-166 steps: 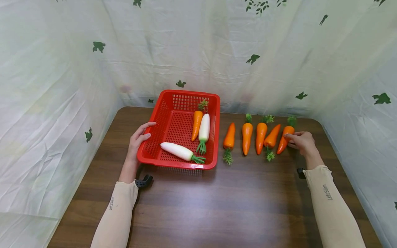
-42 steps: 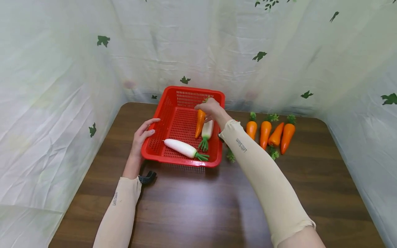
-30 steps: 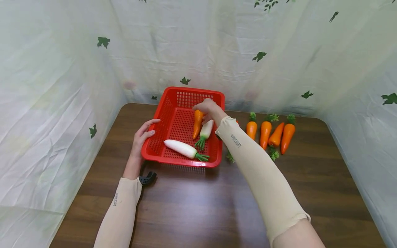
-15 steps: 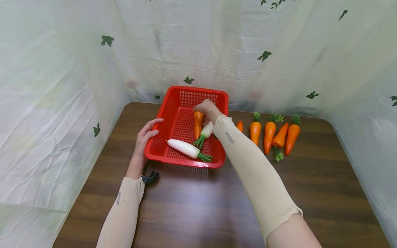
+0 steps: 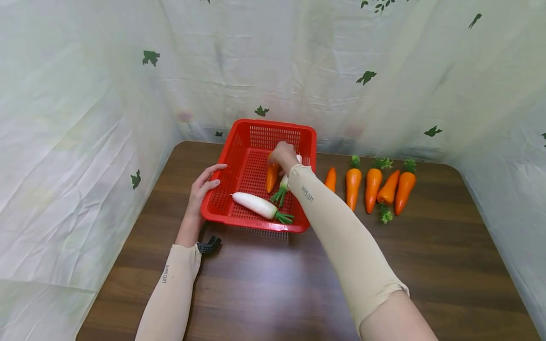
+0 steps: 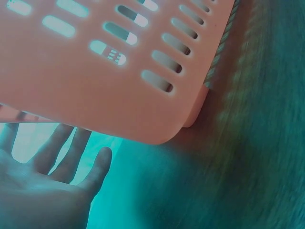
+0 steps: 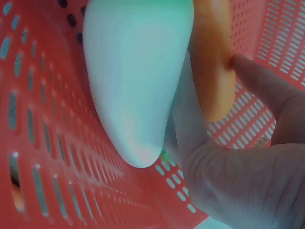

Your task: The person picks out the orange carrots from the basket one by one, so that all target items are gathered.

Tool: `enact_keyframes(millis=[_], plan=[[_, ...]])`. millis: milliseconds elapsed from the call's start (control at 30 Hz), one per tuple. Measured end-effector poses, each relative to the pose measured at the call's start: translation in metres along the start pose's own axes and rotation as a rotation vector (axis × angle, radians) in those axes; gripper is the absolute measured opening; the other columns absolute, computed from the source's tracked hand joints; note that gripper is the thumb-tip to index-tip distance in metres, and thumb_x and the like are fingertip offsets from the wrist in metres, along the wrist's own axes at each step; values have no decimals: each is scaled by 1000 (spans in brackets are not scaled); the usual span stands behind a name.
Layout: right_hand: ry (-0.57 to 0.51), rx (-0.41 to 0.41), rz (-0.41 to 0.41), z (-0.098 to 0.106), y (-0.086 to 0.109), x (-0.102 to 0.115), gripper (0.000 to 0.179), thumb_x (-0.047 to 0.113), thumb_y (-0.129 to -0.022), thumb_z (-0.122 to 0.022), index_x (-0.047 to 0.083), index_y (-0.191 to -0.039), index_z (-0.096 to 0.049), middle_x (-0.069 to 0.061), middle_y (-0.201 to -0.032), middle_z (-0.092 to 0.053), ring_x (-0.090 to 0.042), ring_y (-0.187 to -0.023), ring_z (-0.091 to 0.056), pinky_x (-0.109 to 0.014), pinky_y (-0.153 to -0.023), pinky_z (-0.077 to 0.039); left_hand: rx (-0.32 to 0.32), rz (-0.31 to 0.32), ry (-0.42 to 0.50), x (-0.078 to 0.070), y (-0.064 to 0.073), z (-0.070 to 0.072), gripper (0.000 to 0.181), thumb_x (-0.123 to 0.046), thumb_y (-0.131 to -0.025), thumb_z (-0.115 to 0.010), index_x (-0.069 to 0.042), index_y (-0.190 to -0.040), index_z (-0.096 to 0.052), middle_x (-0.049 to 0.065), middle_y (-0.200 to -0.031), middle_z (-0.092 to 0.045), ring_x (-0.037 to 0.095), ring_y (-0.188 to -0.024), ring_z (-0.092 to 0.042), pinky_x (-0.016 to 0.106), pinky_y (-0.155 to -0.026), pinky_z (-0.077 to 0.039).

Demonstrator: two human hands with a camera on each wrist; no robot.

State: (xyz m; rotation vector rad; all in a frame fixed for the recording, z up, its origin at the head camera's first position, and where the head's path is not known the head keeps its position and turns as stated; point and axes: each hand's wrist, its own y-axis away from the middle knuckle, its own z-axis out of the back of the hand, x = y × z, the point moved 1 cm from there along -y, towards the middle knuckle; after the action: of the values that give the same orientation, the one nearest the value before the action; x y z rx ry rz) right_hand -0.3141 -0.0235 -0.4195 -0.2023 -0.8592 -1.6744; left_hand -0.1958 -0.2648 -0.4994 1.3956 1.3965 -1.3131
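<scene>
A red plastic basket (image 5: 256, 225) with slotted walls stands at the back of the table. My left hand (image 5: 202, 189) rests against its left side; in the left wrist view the fingers (image 6: 66, 157) of that hand reach out straight by the rim. Inside the basket, my right hand (image 5: 283, 156) pinches an orange carrot (image 5: 271, 179) near its upper end. The right wrist view has the carrot (image 7: 213, 62) between thumb and fingers, next to a white radish (image 7: 138, 81). Another white radish (image 5: 254, 204) with green stems lies across the basket's front.
Right of the basket, several carrots (image 5: 374, 187) with leafy green tops lie in a row on the brown wooden table (image 5: 431, 265). The right forearm partly covers the nearest carrot (image 5: 331, 178). A pale curtain (image 5: 315, 71) with leaf prints surrounds the table.
My right hand has left the rightmost carrot on the table and come over into the basket, onto the carrot there. The radish beside it has shifted slightly. My left hand stays at the basket.
</scene>
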Motion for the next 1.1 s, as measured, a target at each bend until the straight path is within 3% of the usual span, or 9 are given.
enact_keyframes(millis=[133, 567, 767, 1100], plan=[[16, -4, -3, -1, 1, -1, 35, 17, -96, -76, -5, -121, -64, -23, -117, -66, -35, -91, -77, -38, -76, -66, 12, -5, 5, 1, 0, 0, 44, -13, -106, -50, -14, -150, -56, 18, -156, -45, 41, -132, -49, 35, -99, -60], [-185, 27, -3, 9, 2, -4, 41, 9, -91, -80, -2, -123, -58, -22, -124, -57, -39, -102, -74, -45, -81, -66, 8, -8, 9, 1, -2, 1, 44, -13, -106, -49, -13, -150, -56, 19, -156, -45, 39, -132, -50, 34, -100, -60], [-224, 58, 7, 19, 11, -3, 43, 10, -92, -80, -3, -123, -55, -22, -123, -56, -39, -102, -74, -45, -86, -65, -14, 11, -1, -1, 0, 0, 44, -14, -106, -50, -14, -150, -56, 12, -156, -48, 37, -133, -50, 35, -101, -59], [-317, 136, 61, 30, 28, -4, 41, 6, -93, -77, -3, -123, -51, -21, -120, -54, -40, -110, -69, -49, -95, -62, -28, 23, -12, 0, 1, 0, 44, -14, -106, -52, -15, -150, -55, 11, -157, -48, 37, -134, -50, 35, -103, -58]])
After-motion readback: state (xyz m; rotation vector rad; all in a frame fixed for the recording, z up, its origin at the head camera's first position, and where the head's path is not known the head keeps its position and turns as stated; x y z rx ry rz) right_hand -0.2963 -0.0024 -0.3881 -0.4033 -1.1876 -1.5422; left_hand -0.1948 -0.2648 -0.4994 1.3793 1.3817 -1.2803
